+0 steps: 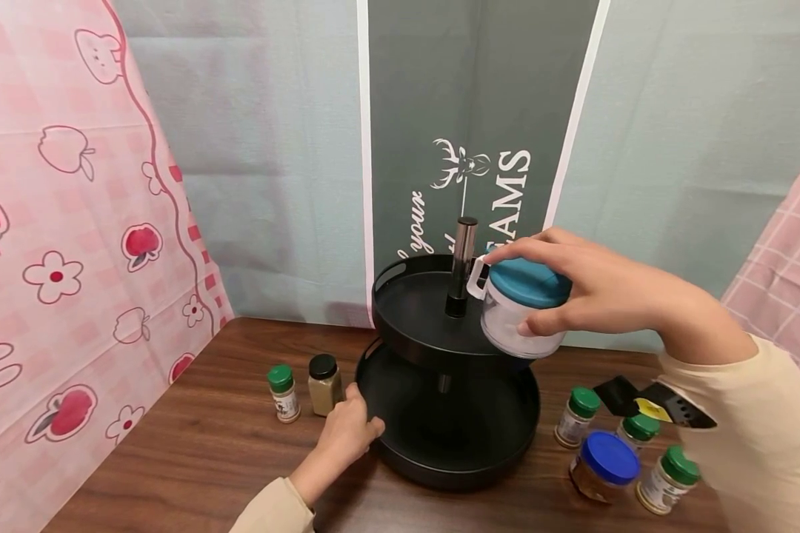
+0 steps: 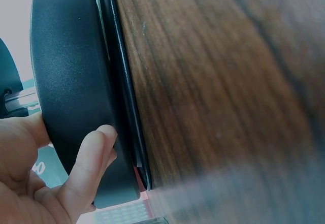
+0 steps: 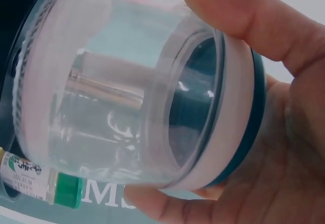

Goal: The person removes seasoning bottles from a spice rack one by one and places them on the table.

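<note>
A black two-tier round rack stands on the wooden table, with an upper tray (image 1: 407, 318), a lower tray (image 1: 453, 459) and a metal centre post (image 1: 464, 259). My right hand (image 1: 516, 292) grips a clear jar with a teal lid (image 1: 527, 281) from above, held over the upper tray's right rim. In the right wrist view the jar (image 3: 117, 97) looks empty, and my thumb (image 3: 238, 21) wraps its lid. My left hand (image 1: 356, 426) grips the lower tray's left rim. The left wrist view shows that rim (image 2: 71, 82) pinched between thumb and fingers (image 2: 91, 158).
A green-lid spice jar (image 1: 283, 392) and a black-lid one (image 1: 323, 383) stand left of the rack. On the right are green-lid jars (image 1: 576, 416) (image 1: 667, 477) and a blue-lid jar (image 1: 603, 466). Fabric backdrops close off the back and sides.
</note>
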A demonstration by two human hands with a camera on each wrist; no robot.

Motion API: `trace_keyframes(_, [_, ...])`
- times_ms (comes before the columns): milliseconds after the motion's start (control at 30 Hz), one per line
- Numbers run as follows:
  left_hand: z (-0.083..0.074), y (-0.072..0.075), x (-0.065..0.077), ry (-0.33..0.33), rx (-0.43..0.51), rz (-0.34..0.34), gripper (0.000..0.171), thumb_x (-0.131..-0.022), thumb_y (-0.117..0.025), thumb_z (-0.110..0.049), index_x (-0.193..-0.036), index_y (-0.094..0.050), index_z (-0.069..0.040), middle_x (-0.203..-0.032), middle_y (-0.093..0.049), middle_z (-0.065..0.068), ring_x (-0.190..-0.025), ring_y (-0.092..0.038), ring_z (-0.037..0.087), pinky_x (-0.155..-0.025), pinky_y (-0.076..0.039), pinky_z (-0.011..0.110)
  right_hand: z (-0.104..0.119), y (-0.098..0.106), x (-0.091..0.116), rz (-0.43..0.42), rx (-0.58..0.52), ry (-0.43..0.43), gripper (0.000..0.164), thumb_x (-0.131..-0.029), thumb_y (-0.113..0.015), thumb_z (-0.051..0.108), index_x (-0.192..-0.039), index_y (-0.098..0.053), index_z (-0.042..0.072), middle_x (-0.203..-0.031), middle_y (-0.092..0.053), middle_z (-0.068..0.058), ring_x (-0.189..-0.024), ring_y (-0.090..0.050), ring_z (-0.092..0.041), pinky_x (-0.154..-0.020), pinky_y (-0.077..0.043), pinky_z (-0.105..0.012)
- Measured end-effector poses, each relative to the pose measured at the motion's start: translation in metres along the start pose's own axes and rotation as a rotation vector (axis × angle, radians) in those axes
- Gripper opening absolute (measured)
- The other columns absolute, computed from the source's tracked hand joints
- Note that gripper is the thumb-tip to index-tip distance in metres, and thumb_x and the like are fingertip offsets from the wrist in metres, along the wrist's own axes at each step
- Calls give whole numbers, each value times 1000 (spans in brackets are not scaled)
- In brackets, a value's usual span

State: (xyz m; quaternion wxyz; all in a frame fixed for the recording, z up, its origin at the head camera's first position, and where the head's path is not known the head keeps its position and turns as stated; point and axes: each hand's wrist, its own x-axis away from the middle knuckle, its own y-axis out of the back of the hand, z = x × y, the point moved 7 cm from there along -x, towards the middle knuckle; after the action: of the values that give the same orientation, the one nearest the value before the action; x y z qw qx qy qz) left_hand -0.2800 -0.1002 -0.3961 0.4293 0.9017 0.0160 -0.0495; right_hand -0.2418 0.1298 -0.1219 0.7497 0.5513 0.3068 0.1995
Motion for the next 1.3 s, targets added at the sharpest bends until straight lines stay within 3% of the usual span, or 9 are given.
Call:
trace_keyframes(400, [2, -3, -1, 29, -2, 5, 73, -74, -62, -14, -128, -25, 18, -45, -50, 2, -37, -47, 13, -43, -41, 32, -27, 1, 16, 29, 31, -20, 65, -71, -74, 40, -129, -46, 33, -114, -44, -8, -90, -44, -24, -63, -43, -39])
trace_keyframes(900, [-1, -3, -3, 3, 6, -1, 70, -72, -62, -14, -125, -28, 18, -47, -51, 3, -38, -47, 13, -43, -42, 32, -77, 4, 42, 24, 5, -175, 67, -67, -78, 34, -126, -44, 35, -112, -41, -15, -87, -46, -30, -61, -41, -41])
trace_keyframes(1300, [-1, -2, -2, 0, 23, 1, 70, -73, -62, -13, -125, -27, 19, -46, -51, 3, -36, -47, 12, -43, -43, 32, -110, 0, 63, 10, 5, -217, 67, -69, -77, 30, -128, -46, 25, -109, -39, -19, -87, -42, -32, -59, -39, -39])
